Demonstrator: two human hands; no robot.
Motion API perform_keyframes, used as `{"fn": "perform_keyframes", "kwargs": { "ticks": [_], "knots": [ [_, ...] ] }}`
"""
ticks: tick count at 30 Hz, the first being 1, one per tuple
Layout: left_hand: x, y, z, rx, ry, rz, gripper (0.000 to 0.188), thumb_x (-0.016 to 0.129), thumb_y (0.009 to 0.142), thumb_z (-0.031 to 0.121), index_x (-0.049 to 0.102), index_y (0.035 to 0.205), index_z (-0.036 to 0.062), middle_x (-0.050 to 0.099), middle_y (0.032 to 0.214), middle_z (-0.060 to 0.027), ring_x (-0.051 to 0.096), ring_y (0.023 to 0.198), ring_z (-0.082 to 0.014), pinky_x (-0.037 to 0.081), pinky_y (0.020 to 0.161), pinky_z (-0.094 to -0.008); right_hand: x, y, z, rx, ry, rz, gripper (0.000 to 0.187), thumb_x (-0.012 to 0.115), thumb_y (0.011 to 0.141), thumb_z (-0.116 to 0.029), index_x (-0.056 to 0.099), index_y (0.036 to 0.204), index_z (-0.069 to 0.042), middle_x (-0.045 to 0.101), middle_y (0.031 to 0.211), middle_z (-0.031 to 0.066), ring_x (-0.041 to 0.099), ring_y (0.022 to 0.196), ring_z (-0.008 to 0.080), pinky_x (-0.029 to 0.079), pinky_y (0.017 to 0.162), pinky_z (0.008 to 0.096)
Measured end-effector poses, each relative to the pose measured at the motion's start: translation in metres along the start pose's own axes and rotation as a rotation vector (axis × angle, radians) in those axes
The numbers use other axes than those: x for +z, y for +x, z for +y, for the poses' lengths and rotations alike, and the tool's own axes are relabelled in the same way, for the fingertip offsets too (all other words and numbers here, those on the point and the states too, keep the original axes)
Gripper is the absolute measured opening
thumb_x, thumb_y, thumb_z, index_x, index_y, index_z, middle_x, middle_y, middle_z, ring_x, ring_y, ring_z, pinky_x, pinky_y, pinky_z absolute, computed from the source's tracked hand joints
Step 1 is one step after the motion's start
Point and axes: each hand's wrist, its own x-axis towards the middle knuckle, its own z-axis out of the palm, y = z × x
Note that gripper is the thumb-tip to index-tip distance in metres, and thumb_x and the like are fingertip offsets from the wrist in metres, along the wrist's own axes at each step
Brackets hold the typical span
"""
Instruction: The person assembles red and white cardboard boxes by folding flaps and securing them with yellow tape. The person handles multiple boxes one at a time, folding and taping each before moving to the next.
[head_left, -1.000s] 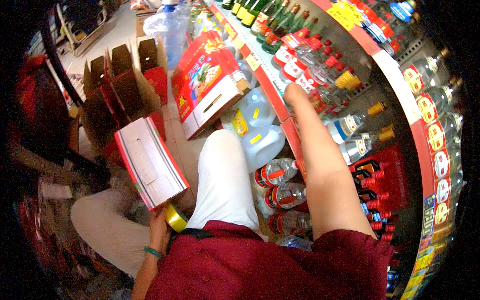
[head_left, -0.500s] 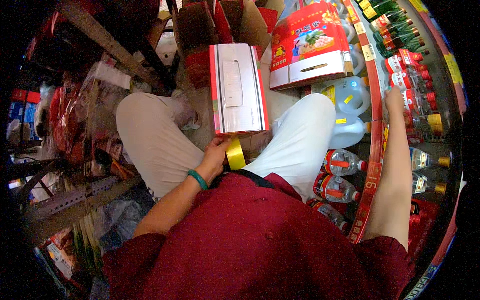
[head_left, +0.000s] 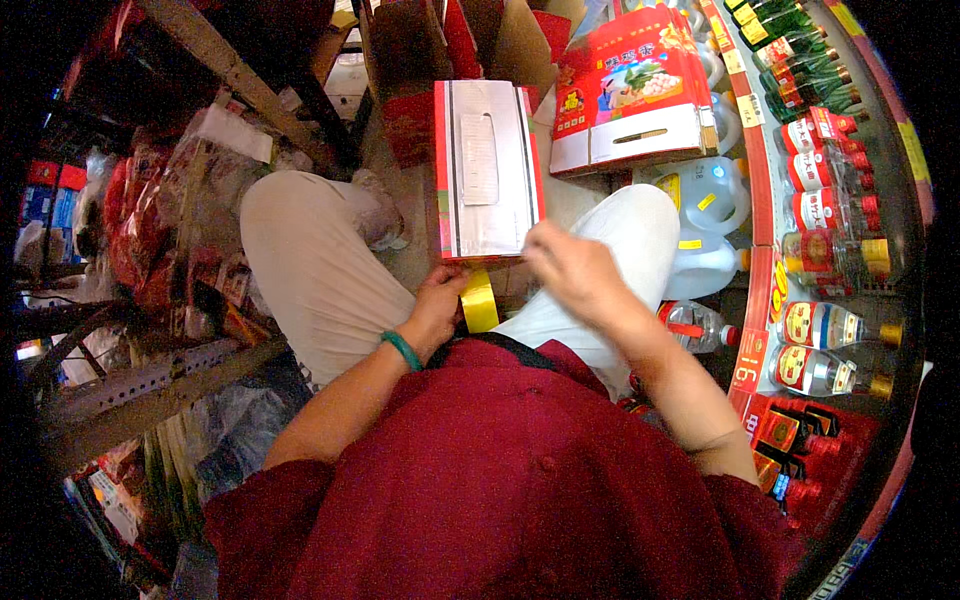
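Between my knees stands a white and red cardboard carton (head_left: 513, 170) with a long oval cut-out, a handle slot, in its upper face. My left hand (head_left: 437, 308), a green bangle on its wrist, is at the carton's near edge. Its fingers are closed on a roll of yellow tape (head_left: 480, 302) that hangs just below that edge. My right hand (head_left: 578, 270) is beside the carton's near right corner. Motion smears its bent fingers, so whether they hold anything cannot be made out.
Flattened red and white cartons (head_left: 635, 95) lie stacked beyond my right knee. Open cardboard boxes (head_left: 480, 40) stand ahead. Large clear jugs (head_left: 712, 195) and a shelf of bottles (head_left: 815, 170) line the right. A metal rack (head_left: 150, 390) and plastic bags crowd the left.
My right hand has come from the bottle shelf on the right to the carton's near right corner. My left hand stays at the near edge with the yellow tape.
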Motion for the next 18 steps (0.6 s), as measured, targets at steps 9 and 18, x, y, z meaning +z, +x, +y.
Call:
{"fn": "perform_keyframes", "kwargs": {
  "ticks": [9,18],
  "knots": [
    [0.002,0.004,-0.001,-0.016,-0.059,-0.052,0.009,0.05,0.085,0.004,0.052,0.094,0.005,0.06,0.089,-0.0096,0.062,0.078,-0.0227,0.054,0.064,-0.0354,0.062,0.01,-0.005,-0.156,-0.226,-0.002,0.02,0.056,0.082,-0.027,0.054,0.084,-0.006,0.06,0.071,0.0128,0.061,0.065,0.0324,0.048,0.054,0.0443],
    [-0.012,0.024,-0.019,-0.013,-0.011,-0.039,0.011,0.054,0.084,0.009,0.049,0.094,0.0069,0.057,0.081,-0.0073,0.057,0.064,-0.0189,0.047,0.047,-0.0303,0.075,0.01,-0.003,-0.167,-0.35,0.001,0.011,0.053,0.08,-0.018,0.055,0.085,-0.008,0.06,0.07,0.0109,0.063,0.064,0.0281,0.049,0.051,0.0397]
  ]
}}
